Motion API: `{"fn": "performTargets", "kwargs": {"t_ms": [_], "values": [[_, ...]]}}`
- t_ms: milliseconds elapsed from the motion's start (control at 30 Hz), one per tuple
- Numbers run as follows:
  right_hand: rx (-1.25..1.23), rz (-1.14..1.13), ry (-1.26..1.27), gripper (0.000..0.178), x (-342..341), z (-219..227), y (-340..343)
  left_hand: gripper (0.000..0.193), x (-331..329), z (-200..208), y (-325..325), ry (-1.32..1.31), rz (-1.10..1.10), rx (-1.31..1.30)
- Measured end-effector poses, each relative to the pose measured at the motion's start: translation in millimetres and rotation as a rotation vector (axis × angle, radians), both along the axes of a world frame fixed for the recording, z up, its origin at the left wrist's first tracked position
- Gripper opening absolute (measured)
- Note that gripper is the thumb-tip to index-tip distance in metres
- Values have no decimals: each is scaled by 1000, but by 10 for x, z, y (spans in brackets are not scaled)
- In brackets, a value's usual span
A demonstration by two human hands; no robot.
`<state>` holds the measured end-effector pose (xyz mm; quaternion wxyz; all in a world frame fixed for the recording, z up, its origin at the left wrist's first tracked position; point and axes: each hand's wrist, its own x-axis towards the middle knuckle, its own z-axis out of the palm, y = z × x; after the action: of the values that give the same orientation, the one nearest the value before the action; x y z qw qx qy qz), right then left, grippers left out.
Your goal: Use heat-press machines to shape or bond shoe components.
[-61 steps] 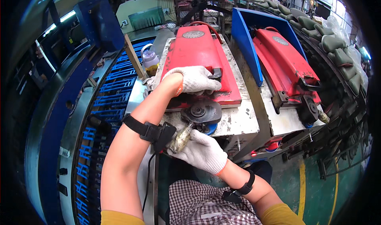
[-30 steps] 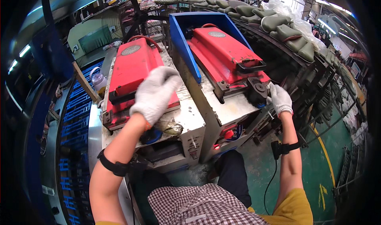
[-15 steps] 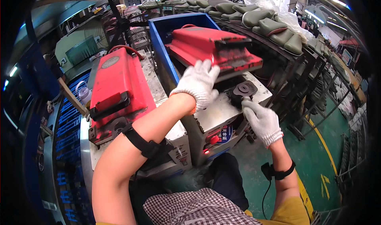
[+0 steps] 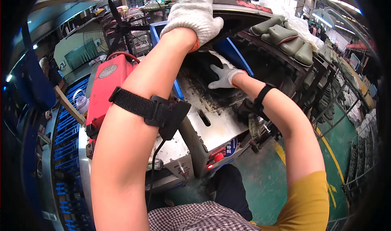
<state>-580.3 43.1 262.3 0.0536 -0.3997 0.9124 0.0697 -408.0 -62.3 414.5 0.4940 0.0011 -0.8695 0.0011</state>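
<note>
The red lid [image 4: 242, 5] of the right-hand machine stands raised, its dark underside showing. My left hand [image 4: 193, 17], in a white knit glove, is at the lid's left edge with its fingers curled over and its thumb apart; its fingertips are partly hidden. Below the lid is the machine's blackened bed [image 4: 199, 78]. My right hand [image 4: 223, 76], gloved too, reaches over this dark surface, fingers spread and holding nothing visible. Whether it touches the surface I cannot tell. A red knob [image 4: 218, 157] sits on the machine's front.
A second red-covered machine [image 4: 106, 84] stands close on the left, partly behind my left arm. Olive-green boot-shaped pieces [image 4: 281, 33] lie on a rack at the right. A fan [image 4: 122, 27] stands at the back left. Blue slatted racking [image 4: 73, 137] runs along the left.
The red lid has swung up and back with my left hand at it. My right hand has left the round dark fitting at the machine's front and moved forward-left over the exposed bed.
</note>
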Motion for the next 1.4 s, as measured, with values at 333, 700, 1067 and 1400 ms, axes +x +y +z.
{"fn": "performTargets", "kwargs": {"t_ms": [333, 700, 1067, 1400], "values": [[-1088, -398, -1048, 48, 231, 255, 581, 80, 980, -570, -281, -379, -188, 430], [-1349, 394, -1554, 71, 2693, -122, 484, 57, 2717, -1716, 296, -96, -923, 1818], [-1118, 847, -144, 42, 3493, -543, -359, 39, 5240, -2521, -555, 758, -111, 1822], [-1074, 765, 141, 36, 3517, -769, -476, 41, 6849, -3473, -2602, 734, 991, 1608]]}}
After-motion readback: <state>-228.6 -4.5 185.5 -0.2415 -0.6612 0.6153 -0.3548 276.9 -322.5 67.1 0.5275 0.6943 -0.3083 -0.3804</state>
